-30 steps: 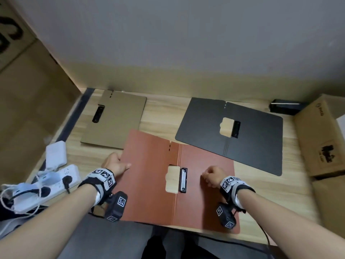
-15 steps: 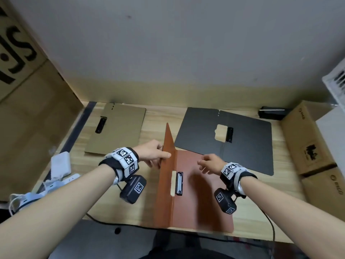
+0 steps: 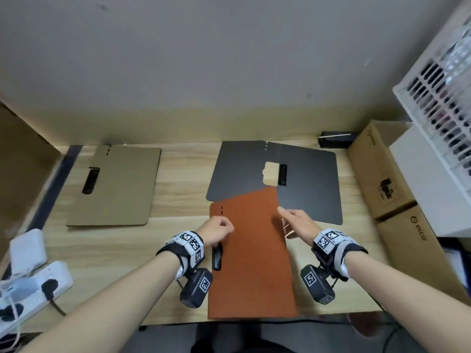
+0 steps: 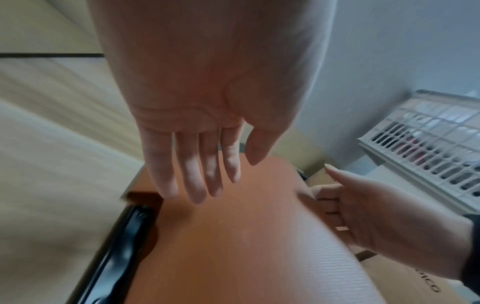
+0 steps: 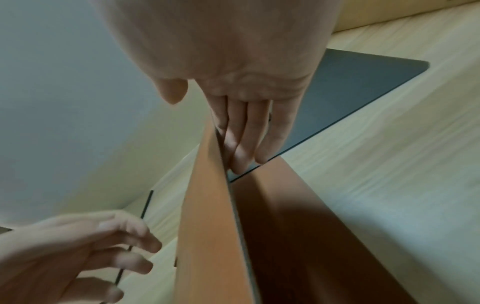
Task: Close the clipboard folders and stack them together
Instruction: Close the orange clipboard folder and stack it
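Note:
The orange folder [image 3: 252, 250] lies at the table's front middle, its cover [image 5: 207, 216] lowered almost onto the base [image 5: 298, 236], a narrow wedge still open. My left hand [image 3: 216, 230] hovers over the cover near the spine and black clip [image 3: 217, 256], fingers [image 4: 202, 181] straight and relaxed. My right hand [image 3: 298, 222] is at the cover's free edge, straight fingers [image 5: 244, 148] under it, thumb apart. The black folder [image 3: 305, 189] lies open behind, its near corner under the orange one. A tan folder [image 3: 119, 189] lies closed at the back left.
Cardboard boxes [image 3: 382, 179] line the right side, with a white slotted crate [image 3: 438, 98] above them. A small black box [image 3: 334, 140] sits at the back wall. A white power strip [image 3: 30, 289] and adapter [image 3: 28, 248] lie at the front left.
The orange cover swung from flat on the left, through upright, down over the right half. My left hand followed it across; my right hand moved from the base to the cover's free edge.

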